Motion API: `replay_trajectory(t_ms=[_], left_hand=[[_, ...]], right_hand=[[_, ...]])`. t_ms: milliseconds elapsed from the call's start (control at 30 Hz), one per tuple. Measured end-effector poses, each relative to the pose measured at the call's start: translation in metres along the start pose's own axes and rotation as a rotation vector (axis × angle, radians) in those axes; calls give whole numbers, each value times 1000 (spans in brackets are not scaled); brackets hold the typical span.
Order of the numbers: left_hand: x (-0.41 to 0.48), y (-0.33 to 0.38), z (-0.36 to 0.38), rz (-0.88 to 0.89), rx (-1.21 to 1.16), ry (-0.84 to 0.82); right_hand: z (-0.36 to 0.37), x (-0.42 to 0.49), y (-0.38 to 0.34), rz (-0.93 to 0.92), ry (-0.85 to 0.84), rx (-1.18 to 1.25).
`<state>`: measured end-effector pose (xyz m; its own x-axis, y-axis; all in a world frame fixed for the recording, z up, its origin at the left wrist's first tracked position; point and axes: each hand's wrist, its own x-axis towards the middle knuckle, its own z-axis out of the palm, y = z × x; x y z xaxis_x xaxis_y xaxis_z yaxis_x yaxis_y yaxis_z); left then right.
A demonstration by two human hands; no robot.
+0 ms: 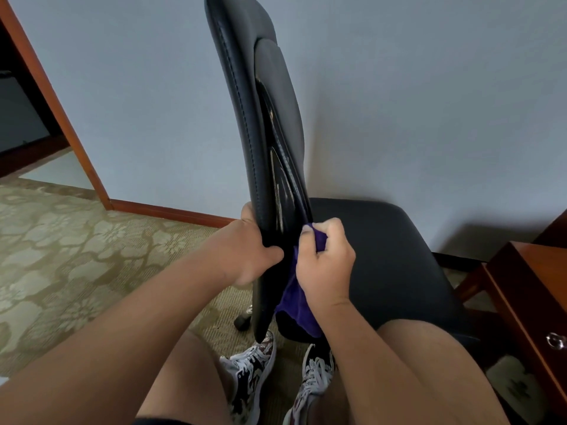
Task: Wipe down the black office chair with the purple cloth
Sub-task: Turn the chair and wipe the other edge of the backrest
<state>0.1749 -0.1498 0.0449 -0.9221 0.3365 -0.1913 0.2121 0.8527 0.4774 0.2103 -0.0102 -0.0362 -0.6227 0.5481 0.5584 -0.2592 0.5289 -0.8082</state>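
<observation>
The right hand (325, 265) has its fingers (336, 230) curled tight on the purple cloth (294, 305), its tail hanging below them. Just beside, the left hand (245, 253) clamps the edge of the black office chair (264, 133), whose back rises beyond. Risk: hard strokes could roll it on its castor (242, 323).

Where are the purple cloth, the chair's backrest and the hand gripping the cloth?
purple cloth (294, 305): head view, hanging fold.
backrest (237, 87): head view, stitched side edge.
right hand (325, 265): head view, back of hand.
</observation>
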Motion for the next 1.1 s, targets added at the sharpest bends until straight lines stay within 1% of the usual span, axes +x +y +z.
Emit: replay_trajectory(t_ms=[133,200,267,367,400,433,467,533,600,667,733,800,867,967,1033,1100], left_hand=[[3,-2,1,19,-48,16],[2,-2,2,31,-61,12],[1,-1,2,29,-36,10],[-4,-1,0,19,-6,15],[-5,0,1,28,-13,16],[-6,0,2,41,-23,16],[-7,0,3,49,-33,15],[-5,0,4,53,-48,11],[-3,0,4,52,-57,16],[-2,-1,6,59,-66,26],[-1,-2,7,72,-63,36],[-2,-2,7,82,-70,35],[-2,-1,6,81,-79,31],[-3,-2,5,63,-58,21],[-3,-2,4,57,-48,23],[-3,-2,4,54,-39,19]], right_hand=[[2,16,-28,-103,11,7],[2,20,-33,-81,11,29],[-3,19,-21,46,8,63],[-13,7,8,376,-73,33],[-15,2,13,448,-94,29],[-15,-1,12,475,-91,43],[-15,-1,7,461,-67,70],[-14,3,-9,348,4,123],[-14,8,-24,173,43,156],[-9,14,-38,-4,47,180],[-2,18,-46,-159,37,168],[5,18,-39,-260,59,98],[5,11,-19,-252,84,52],[0,-3,2,-121,42,27],[-2,-10,4,-69,4,12],[-3,-12,-3,-73,-9,18]])
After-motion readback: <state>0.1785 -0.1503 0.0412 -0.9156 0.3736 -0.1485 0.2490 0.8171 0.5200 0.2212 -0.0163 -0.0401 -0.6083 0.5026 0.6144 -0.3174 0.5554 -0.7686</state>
